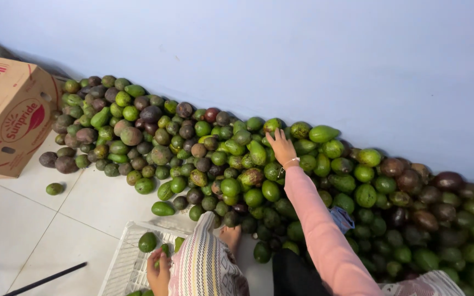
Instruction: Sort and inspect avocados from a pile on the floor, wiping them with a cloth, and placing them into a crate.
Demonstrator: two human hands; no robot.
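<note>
- a pale blue wall [303, 49] fills the upper part of the head view and runs slantwise from upper left to lower right.
- a long heap of avocados [204, 153] lies banked against the foot of that wall on a white tiled floor [23, 219]; green and dark purple-brown fruit are mixed, with the darker ones thicker toward the right end.
- a brown cardboard box [6, 120] with red printing stands tilted at the left edge, just beside the left end of the heap.
- a white plastic crate [124, 263] sits at the bottom, near the person's knee, which is covered in striped cloth; a few green avocados lie inside it.
- the person's right arm in a pink sleeve [319, 225] stretches up and across the pile.
- the right hand [282, 147] rests on the top of the heap near the wall, fingers spread and laid flat over the fruit, a thin band at the wrist; it seems to touch a green avocado [273, 125] at its fingertips, though a real grip cannot be told.
- the left hand [159, 271] is low over the crate, fingers curled around something small and green, most likely an avocado, but it is largely hidden.
- a lone avocado [54, 188] lies apart on the tiles, below the box.
- a thin dark rod [45, 278] lies on the floor at the lower left.
</note>
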